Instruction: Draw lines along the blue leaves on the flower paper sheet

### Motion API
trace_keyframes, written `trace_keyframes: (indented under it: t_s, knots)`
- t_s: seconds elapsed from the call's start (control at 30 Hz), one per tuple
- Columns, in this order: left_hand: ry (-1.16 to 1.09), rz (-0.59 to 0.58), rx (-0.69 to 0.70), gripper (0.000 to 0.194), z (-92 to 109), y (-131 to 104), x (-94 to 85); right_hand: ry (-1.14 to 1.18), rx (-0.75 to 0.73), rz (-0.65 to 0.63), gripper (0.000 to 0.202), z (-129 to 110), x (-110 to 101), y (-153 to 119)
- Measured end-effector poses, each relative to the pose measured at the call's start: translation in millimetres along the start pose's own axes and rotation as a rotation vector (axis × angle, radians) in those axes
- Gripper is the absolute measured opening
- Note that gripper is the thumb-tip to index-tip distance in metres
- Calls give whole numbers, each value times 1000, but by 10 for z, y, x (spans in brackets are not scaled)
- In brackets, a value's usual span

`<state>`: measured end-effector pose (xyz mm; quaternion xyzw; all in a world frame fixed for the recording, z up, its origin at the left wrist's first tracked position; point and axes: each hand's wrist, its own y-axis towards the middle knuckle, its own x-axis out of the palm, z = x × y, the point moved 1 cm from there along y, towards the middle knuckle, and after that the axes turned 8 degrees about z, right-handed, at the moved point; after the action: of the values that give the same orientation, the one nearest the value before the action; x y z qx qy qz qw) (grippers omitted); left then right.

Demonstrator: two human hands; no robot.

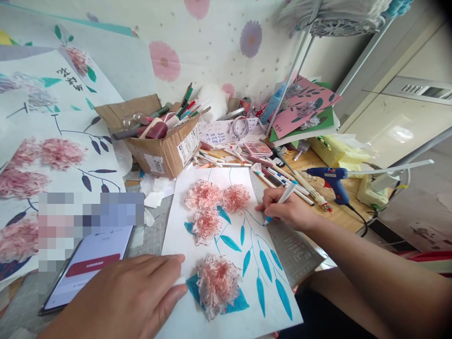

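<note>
Head view.

Right fingers (270, 195): closed around a white-and-blue marker (287, 192), tip down at the end of a thin drawn stem near the right edge of the sheet.

Left fingers (165, 270): bent, resting at the sheet's left edge, a small white piece (180, 280) pinched between thumb and forefinger; its kind cannot be told.

White sheet (176, 235): under the marker tip, between the two sets of fingers. Bears four pink ruffled paper flowers (219, 282), the largest just beside the left fingers, the other three to the left of the right fingers; also painted blue leaves (260, 296), several nearer the viewer than the right fingers.

Grey cutting mat (300, 256): beneath the sheet, showing below the right fingers.

Loose pens (278, 181): strewn just beyond the right fingers, on a wooden counter (341, 219).

Blue glue gun (330, 179): right of the right fingers, white stick in its rear.

Cardboard box (169, 153): beyond the left fingers, filled with pens and tools.

Phone (95, 254): left of the left fingers, screen lit, partly pixelated.

Flower pictures (67, 183): farther left, beyond the phone.
</note>
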<state>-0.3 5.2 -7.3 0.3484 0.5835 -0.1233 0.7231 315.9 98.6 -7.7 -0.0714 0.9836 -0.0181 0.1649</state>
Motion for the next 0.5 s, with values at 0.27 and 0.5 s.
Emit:
trace_keyframes:
  t_s: [0.27,0.5]
  knots:
    - [23,0,-32,53,38,17,-22,13,-63,167,18,57,45,15]
    - [44,-31,-14,51,36,-3,-12,-146,-149,198,20,-8,102,24]
